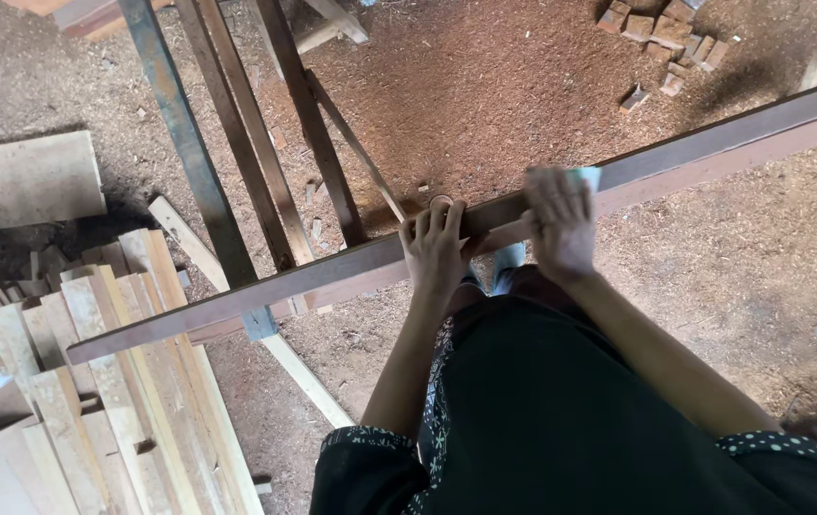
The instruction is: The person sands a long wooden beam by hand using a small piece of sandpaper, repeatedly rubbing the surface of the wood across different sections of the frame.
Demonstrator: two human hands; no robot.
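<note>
1. We note a long dark wooden beam (694,153) running slantwise across the view, above a floor (485,86) covered in sawdust.
2. The left hand (435,250) lies over the beam, fingers curled down on its top edge, apparently to steady it.
3. The right hand (559,221) presses a pale blue pad (588,176) flat against the beam; we judge this grip suits rubbing along the surface.
4. A stack of pale planks (132,381) lies at the lower left, beside a metal frame (189,143).
5. The right hand is blurred; the pad is mostly covered. What carries the beam is hidden, and both its ends are cut off.
</note>
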